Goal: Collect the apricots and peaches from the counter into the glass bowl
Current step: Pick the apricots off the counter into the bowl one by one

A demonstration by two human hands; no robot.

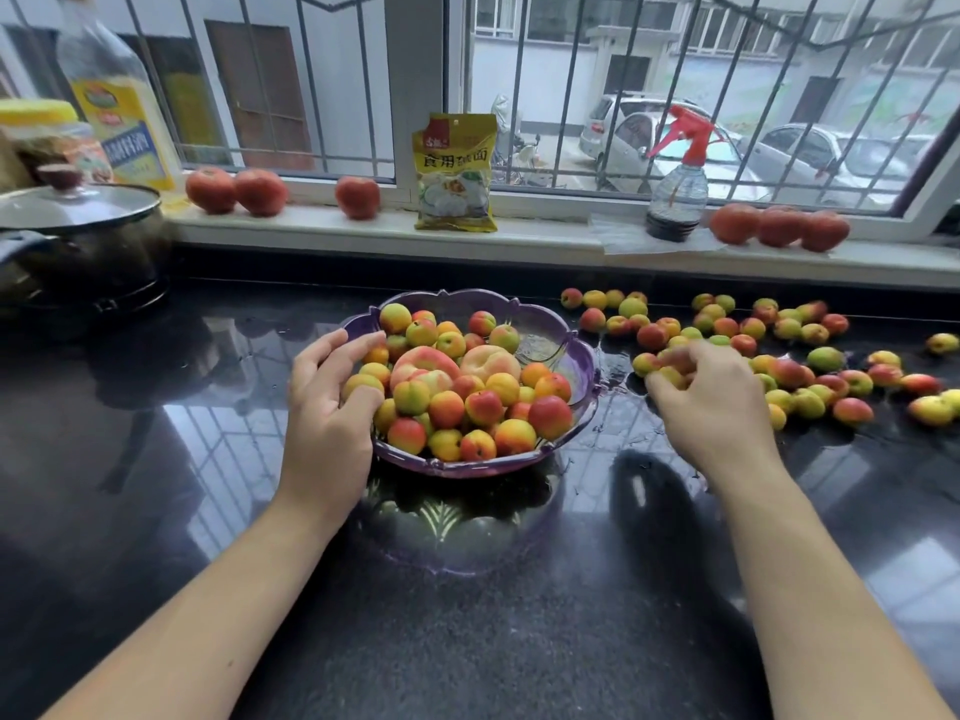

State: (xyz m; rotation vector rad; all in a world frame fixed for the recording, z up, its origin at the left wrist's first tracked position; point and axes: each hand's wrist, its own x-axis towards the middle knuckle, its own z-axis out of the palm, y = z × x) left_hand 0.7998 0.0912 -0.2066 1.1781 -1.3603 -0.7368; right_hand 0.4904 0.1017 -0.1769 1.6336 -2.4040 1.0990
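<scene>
Near: my forearms come in over the dark wet tabletop (467, 641). Step in hand, as I judge it: R grabs a few loose apricots, L steadies the bowl.

L hand (332, 407) sits at the near-left rim of the glass bowl (467, 467). Fingers are loosely curled over the rim, tips touching fruit at the pile's edge; I can't tell if they hold one or just rest there.

R hand (711, 402) is just right of the bowl, over the near edge of the scatter. Fingers are curled down round 2–3 small apricots (667, 368); the fruit shows at the fingertips, w/ motion blur there, so I can't say how firm the grip is.

To do it well: take only what the fingers close round fully. Tabletop is wet, fruit is round, so it rolls. Lift clear of the scalloped rim and set the fruit into the far-right gap where glass still shows, not on the heaped near side, else it spills.

Mid: bowl heaped w/ apricots plus two larger peaches (457, 363) at centre.

Far: loose apricots (779, 335) spread right toward the sill, many left. Roughly half done, my guess.
</scene>
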